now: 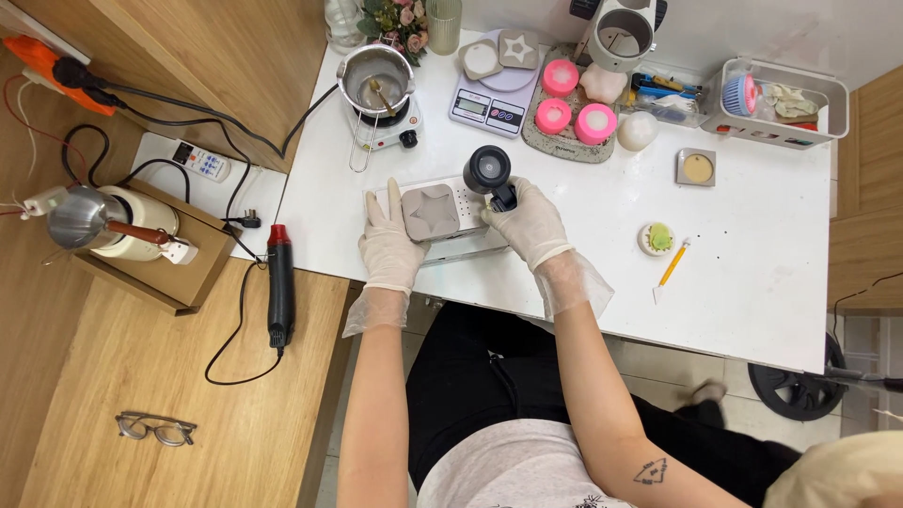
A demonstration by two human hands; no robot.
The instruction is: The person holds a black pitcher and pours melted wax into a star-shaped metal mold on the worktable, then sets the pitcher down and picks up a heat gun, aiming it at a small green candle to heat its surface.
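Observation:
Both my hands wear thin clear gloves. My left hand (389, 243) rests against the left side of a grey square mould with a star-shaped hollow (432, 213), which sits on a white flat scale-like base (467, 196). My right hand (527, 221) grips the handle of a black cup-like tool (488, 170) held just right of the mould, its round opening facing up.
A metal pot on a small hotplate (377, 87), a digital scale with moulds (489, 99), pink round moulds on a tray (569, 105), a white bin (781, 103) and a yellow-handled tool (672, 268) lie on the white table (752, 282). A black heat gun (279, 282) lies on the wooden bench.

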